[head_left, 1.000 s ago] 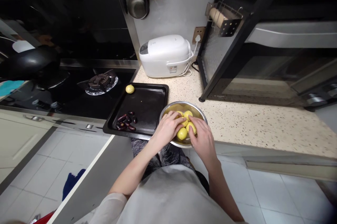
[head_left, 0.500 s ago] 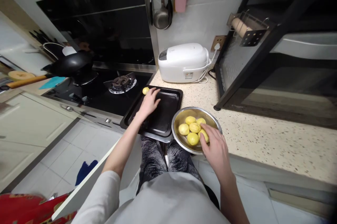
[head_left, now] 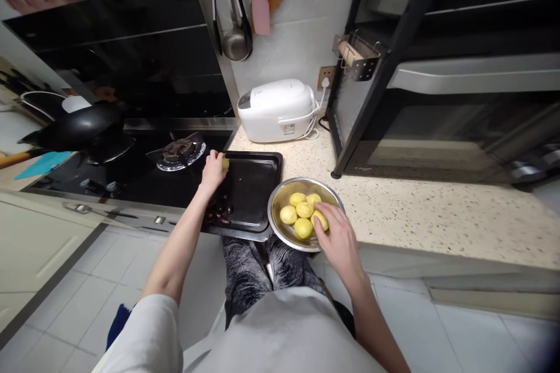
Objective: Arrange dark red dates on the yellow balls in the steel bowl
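- A speckled, pale countertop (head_left: 437,215) stretches beneath the right hand and away to its right.
- A large black oven (head_left: 415,133) with a silver handle stands on that surface, beyond the right hand and to its right.
- A black gas cooktop (head_left: 140,183) lies to the left of the left hand, its bare burner (head_left: 180,151) near that hand.
- A dark wok (head_left: 83,128) sits farther off to the left of the left hand.
- A white appliance (head_left: 280,110), plugged in at the wall, rests beyond both hands, between them.
- A black baking tray (head_left: 254,186) lies under the left hand, which is at its far left corner.
- A steel bowl (head_left: 282,236) sits beside the tray, under the fingers of the right hand.
- The person's hands are well apart: the left hand (head_left: 212,171) is closed around a single yellow piece (head_left: 226,164); the right hand (head_left: 339,233) curves over the bowl, its fingers at the rightmost yellow piece (head_left: 320,220). Whether it grips cannot be told.
- Five other yellow pieces (head_left: 303,227) cluster in the bowl, left of the right hand's fingers.
- Small dark-red pieces (head_left: 229,208) lie on the tray, nearer the person than the left hand and partly hidden by its forearm.
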The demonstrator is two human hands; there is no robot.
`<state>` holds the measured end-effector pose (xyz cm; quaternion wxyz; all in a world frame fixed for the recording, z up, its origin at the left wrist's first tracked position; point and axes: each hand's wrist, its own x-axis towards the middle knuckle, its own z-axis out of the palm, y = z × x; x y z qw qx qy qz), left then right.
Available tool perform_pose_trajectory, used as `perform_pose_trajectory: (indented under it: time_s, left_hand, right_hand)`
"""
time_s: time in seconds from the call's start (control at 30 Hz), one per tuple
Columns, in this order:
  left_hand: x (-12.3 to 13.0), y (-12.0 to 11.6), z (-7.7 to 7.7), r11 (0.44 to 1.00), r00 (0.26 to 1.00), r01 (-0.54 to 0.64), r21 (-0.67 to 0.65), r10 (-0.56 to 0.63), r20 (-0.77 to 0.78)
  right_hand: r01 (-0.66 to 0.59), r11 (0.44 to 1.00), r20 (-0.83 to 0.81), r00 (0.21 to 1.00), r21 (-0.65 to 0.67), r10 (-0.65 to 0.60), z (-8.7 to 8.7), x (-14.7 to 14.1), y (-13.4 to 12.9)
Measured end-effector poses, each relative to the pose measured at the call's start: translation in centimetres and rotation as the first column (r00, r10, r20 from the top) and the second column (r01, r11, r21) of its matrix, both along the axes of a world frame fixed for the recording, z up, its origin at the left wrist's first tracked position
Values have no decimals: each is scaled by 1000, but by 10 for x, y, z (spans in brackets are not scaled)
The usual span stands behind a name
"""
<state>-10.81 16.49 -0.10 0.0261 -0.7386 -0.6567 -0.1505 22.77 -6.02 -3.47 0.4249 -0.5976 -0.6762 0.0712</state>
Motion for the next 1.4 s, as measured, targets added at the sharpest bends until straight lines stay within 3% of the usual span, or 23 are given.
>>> perform_pose_trajectory:
  time_s: [0.27,0.4,0.5,0.6,0.73,0.87,1.07,1.23,1.4]
  left_hand:
    - [0,-10,4,999,1000,-4,35,3,11]
    - [11,-27,14,992,986,58,116,-75,150]
    - [33,-53,25,961,901,184,207,-249,356]
    - [63,-86,33,896,732,381,229,-444,517]
    - [101,-121,29,814,629,550,186,-551,548]
    - [121,-133,18,763,655,639,99,-607,450]
    - [121,-130,14,777,731,630,17,-599,327]
    - [119,-128,9,764,717,643,48,-623,312]
    - [124,-127,4,785,730,616,70,-602,324]
  right_hand:
    - [7,1000,-26,1000,18,-7,0,0,-2]
    - [7,1000,-31,999,21,-6,0,0,-3]
    - [7,1000,-43,999,25,-6,2,-1,-3]
    - [12,999,-46,999,31,-10,4,-3,-2]
    - [7,1000,-39,999,26,-6,5,-4,-3]
    - [-9,999,-43,999,39,11,7,-3,-5]
    - [-4,1000,-51,999,25,6,8,-2,-5]
    - [-20,1000,-13,1000,-2,20,11,-3,2]
    - [-139,989,134,980,-55,146,18,-4,15]
